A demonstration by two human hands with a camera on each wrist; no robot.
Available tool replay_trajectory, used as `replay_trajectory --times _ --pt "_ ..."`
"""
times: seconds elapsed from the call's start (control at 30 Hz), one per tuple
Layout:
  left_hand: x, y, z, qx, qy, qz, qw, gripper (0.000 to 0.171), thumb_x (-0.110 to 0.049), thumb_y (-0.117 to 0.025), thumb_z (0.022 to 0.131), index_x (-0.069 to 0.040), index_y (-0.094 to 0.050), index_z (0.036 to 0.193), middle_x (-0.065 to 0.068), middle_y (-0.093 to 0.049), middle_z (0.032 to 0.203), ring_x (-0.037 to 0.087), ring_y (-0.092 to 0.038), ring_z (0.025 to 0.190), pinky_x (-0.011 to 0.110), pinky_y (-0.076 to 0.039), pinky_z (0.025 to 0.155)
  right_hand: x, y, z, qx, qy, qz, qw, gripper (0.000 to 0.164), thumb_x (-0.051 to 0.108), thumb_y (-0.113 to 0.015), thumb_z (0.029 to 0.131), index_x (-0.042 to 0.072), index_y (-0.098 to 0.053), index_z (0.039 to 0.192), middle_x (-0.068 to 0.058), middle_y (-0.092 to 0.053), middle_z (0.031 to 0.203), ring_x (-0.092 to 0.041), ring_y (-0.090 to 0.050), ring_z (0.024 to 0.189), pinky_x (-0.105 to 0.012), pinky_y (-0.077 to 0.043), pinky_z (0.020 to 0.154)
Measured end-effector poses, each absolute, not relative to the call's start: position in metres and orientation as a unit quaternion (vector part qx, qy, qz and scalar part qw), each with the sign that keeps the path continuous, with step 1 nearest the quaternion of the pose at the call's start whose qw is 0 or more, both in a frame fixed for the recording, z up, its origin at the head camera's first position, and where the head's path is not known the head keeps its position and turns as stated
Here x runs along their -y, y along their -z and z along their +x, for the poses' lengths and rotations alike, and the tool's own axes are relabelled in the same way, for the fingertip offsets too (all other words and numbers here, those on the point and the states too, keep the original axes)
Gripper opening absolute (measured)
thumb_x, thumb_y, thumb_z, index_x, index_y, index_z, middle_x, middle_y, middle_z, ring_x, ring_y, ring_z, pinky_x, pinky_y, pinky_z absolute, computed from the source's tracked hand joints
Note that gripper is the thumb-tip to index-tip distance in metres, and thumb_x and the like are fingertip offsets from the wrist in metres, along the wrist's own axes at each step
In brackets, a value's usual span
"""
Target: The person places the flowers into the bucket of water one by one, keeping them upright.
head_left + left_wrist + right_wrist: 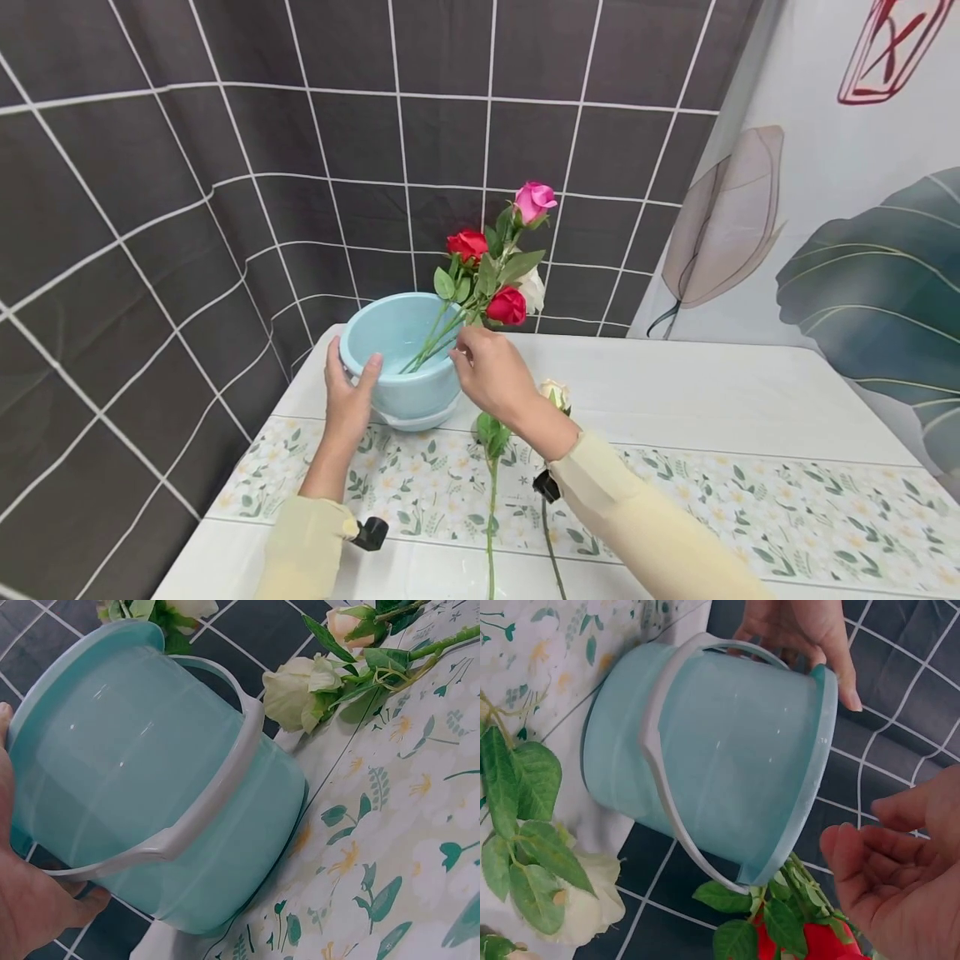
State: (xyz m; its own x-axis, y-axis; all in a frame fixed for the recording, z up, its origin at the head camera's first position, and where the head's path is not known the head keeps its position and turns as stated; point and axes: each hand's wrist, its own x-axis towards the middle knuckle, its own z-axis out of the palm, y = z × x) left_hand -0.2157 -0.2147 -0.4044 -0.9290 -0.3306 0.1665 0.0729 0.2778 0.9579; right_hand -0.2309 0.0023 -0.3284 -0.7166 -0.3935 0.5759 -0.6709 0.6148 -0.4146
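Note:
A light blue bucket with a pale handle stands on the table. My left hand grips its left side, the thumb at the rim. Inside lean several rose stems, their blooms out past the right rim: two red roses, one red rose being lower, a pink rose and a white rose. My right hand is beside that rim, close to the stems. In the right wrist view, its fingers are loosely bent, thumb apart, with nothing between them.
Two more stemmed flowers lie on the table in front of the bucket, one a cream rose, the other showing green leaves. A floral runner crosses the white table. Behind hangs a dark gridded curtain.

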Motion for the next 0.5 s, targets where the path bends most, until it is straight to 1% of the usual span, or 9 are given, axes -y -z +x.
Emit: replay_trajectory --times 0.13,0.27,0.4,0.5 --pt "0.214 0.403 -0.215 0.781 0.595 0.084 0.167 0.085 -0.055 -0.050 0.094 -0.027 0.003 0.155 0.009 -0.004 0.159 0.028 -0.004 0.148 0.051 -0.002 0.118 -0.009 0.329 -0.225 0.894 -0.290 0.273 0.204 0.007 0.005 -0.062 0.090 0.004 -0.061 0.083 -0.008 -0.062 0.077 -0.017 -0.055 0.061 -0.029 -0.048 0.054" --pt "0.214 0.403 -0.214 0.780 0.597 0.086 0.167 0.085 -0.054 -0.050 0.095 -0.027 0.003 0.155 0.010 -0.005 0.159 0.029 -0.005 0.148 0.051 -0.003 0.118 -0.015 0.330 -0.220 0.916 -0.256 0.243 0.191 0.005 0.007 -0.063 0.090 0.004 -0.061 0.087 -0.009 -0.063 0.078 -0.022 -0.059 0.062 -0.034 -0.050 0.055" --pt "0.214 0.403 -0.215 0.779 0.597 0.084 0.173 0.083 -0.051 -0.051 0.096 -0.025 0.002 0.155 0.012 -0.006 0.159 0.031 -0.005 0.147 0.051 -0.003 0.118 -0.022 0.330 -0.215 0.938 -0.218 0.216 0.162 0.009 0.010 -0.065 0.090 0.004 -0.060 0.088 -0.007 -0.060 0.073 -0.025 -0.061 0.063 -0.038 -0.050 0.054" --pt "0.214 0.403 -0.215 0.779 0.596 0.082 0.175 0.084 -0.051 -0.051 0.096 -0.024 0.002 0.156 0.012 -0.005 0.159 0.031 -0.005 0.147 0.051 -0.003 0.118 -0.030 0.333 -0.211 0.952 -0.188 0.202 0.136 0.014 0.011 -0.069 0.087 0.001 -0.061 0.095 -0.010 -0.063 0.074 -0.029 -0.063 0.064 -0.040 -0.050 0.053"
